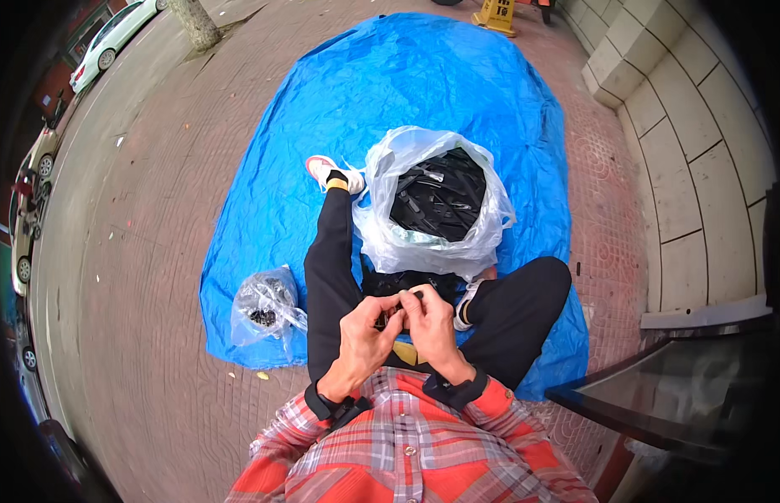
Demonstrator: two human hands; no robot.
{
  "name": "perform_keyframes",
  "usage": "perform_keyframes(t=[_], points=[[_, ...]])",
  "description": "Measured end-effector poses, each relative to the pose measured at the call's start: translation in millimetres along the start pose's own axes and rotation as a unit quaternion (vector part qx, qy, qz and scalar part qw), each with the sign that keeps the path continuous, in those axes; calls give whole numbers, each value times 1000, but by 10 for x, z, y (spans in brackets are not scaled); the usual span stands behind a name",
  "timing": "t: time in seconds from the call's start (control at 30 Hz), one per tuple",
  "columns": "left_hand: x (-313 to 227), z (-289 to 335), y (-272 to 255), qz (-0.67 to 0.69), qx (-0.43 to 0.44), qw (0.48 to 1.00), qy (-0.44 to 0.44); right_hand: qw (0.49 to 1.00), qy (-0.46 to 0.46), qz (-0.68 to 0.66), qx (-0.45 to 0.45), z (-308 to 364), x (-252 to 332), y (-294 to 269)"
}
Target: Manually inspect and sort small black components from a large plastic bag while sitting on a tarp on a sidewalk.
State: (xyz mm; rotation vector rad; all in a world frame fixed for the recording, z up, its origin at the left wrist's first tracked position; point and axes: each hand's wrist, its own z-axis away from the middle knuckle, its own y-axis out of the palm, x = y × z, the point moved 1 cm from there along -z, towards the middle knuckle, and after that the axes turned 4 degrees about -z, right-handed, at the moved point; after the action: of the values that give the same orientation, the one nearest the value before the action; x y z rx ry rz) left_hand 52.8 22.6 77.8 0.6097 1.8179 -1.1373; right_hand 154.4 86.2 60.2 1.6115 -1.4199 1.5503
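Close together over my lap, my left hand [365, 339] and my right hand [433, 331] have their fingertips pinched and nearly meeting. A small dark bit shows by the right fingertips; what the fingers hold is too hidden to name. Just beyond them, black pieces [423, 281] lie in a pile between my legs. Past that pile stands a large clear plastic bag [377, 214], its mouth folded wide around many long, flat black plastic pieces [437, 194]. To the left of my leg sits a smaller clear bag [266, 293] with small dark parts inside.
A blue tarp [406, 80] lies under me and the bags, on brick paving [163, 277]. At the right are a tiled wall [683, 184] and a dark-framed glass panel [658, 394]. A yellow sign [495, 15] stands beyond the tarp; parked cars [113, 42] line the left.
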Motion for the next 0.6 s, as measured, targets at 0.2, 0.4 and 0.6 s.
perform_keyframes(t=[0.2, 0.4, 0.6], points=[[18, -9, 56, 254, 13, 957, -138, 881, 278, -382, 24, 34, -150, 3], [155, -41, 69, 273, 42, 940, -200, 934, 244, -257, 42, 53, -85, 8], [116, -35, -8, 325, 83, 902, -272, 913, 264, -308, 54, 38, -146, -24]])
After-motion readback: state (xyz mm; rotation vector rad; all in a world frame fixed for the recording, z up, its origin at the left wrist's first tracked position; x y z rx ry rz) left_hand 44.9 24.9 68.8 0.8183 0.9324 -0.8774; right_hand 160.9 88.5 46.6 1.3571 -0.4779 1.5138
